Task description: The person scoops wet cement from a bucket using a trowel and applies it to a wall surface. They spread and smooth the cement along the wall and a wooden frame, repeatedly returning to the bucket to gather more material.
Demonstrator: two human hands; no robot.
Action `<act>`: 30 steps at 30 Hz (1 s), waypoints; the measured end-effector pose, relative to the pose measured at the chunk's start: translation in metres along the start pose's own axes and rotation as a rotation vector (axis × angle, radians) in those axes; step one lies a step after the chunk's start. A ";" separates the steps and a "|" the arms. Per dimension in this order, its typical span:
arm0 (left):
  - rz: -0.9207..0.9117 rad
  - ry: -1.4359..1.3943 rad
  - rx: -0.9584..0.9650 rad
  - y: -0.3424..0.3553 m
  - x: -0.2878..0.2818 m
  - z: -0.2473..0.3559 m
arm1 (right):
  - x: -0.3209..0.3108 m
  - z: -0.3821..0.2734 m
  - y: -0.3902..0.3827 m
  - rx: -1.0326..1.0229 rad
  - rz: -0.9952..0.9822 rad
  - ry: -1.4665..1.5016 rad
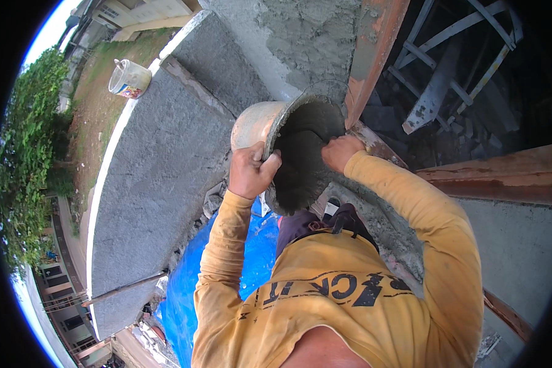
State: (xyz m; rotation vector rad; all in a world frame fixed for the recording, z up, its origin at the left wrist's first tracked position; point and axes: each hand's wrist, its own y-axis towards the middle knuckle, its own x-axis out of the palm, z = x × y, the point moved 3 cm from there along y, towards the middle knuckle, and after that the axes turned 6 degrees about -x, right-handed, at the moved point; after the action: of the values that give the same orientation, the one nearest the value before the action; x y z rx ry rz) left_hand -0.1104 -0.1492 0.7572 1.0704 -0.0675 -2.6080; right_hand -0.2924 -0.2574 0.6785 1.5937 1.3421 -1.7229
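both hands hold a bucket [288, 144] of wet grey mortar, tipped on its side. the left hand [249, 172] is closed over the rim on the near left edge, fingers curled into the mouth. the right hand [340, 152] grips the rim on the opposite side, though its fingers are partly hidden by the mortar, so how far they wrap is hard to tell. between the two grips the open mouth faces down and toward the person, and the bucket's long axis runs from that mouth up and left to its pale base, which points away from the body. mortar clings inside. just beyond the right hand stands a rusty beam [374, 49], with a rough cement wall [165, 165] past the left hand. below the grips lies a blue tarp [190, 294]. a white pail [129, 78] sits far off on the ground.
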 end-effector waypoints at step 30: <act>0.747 -0.420 -0.799 -0.142 0.040 -0.197 | -0.243 -0.058 -0.020 -0.328 0.189 0.429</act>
State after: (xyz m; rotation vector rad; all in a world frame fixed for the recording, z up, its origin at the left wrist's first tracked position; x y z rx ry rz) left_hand -0.0398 -0.0118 0.5658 0.1449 0.3739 -1.8311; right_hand -0.2207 -0.2691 0.9186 1.8819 1.5132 -1.0213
